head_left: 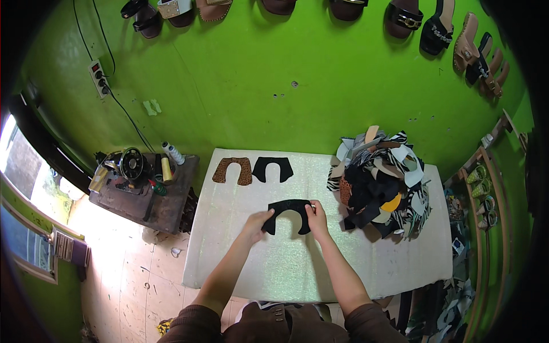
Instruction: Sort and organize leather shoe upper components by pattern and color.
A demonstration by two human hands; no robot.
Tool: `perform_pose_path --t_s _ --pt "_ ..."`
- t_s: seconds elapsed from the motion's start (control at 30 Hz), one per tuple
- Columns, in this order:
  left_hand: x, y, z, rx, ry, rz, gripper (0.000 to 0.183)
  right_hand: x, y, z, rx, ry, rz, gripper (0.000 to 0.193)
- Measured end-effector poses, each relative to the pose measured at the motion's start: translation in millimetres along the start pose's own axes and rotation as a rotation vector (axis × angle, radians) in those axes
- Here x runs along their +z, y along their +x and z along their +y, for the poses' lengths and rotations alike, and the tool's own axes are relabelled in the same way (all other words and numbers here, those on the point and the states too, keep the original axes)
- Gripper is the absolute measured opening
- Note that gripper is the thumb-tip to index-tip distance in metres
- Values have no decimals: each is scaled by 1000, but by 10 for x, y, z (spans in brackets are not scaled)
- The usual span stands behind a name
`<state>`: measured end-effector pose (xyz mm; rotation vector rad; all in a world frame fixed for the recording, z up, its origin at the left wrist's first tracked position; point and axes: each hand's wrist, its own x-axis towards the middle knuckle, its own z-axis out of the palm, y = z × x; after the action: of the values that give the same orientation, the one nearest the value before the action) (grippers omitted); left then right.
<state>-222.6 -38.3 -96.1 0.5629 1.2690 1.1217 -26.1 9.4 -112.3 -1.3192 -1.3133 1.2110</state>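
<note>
Between my two hands I hold a black U-shaped shoe upper piece [289, 206] above the middle of a pale table [229, 263]. My left hand [257, 224] grips its left leg, and my right hand [317, 219] pinches its right side near the top. The curved opening faces me. Farther back on the table lie a leopard-print U-shaped piece [247, 173] and a black U-shaped piece [261, 170], side by side and flat. To the right rises a heap of mixed material scraps [377, 188], with black, zebra-striped, tan, grey and yellow bits.
A sewing machine [132, 164] stands on a dark stand [123, 200] to the left, with thread cones [173, 153] beside it. Sandals [403, 20] hang along the green wall [229, 86]. At the right is a wooden rack [506, 228] with more footwear. A power strip [99, 79] hangs at left.
</note>
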Motion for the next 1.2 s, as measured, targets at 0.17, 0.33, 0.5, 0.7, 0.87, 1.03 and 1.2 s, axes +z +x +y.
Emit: perform_pose_path --t_s 0.17,0.33,0.5,0.7,0.87,1.03,1.2 --pt "-296 156 -245 -137 -79 -49 23 154 76 302 93 -78 30 23" --pt "-502 547 -258 302 400 192 23 493 216 246 17 -227 59 20" --pt "-408 852 114 484 817 366 22 694 532 66 -44 -283 184 15" --pt "-382 1250 337 443 872 437 27 830 1040 109 -328 -427 203 7" --pt "-378 1603 480 418 919 457 28 929 1400 192 -455 -562 189 11" --pt "-386 1938 492 478 944 518 23 1014 1661 187 -340 -694 183 18" --pt "-326 2141 489 431 953 504 27 1018 1885 222 -305 -735 202 17"
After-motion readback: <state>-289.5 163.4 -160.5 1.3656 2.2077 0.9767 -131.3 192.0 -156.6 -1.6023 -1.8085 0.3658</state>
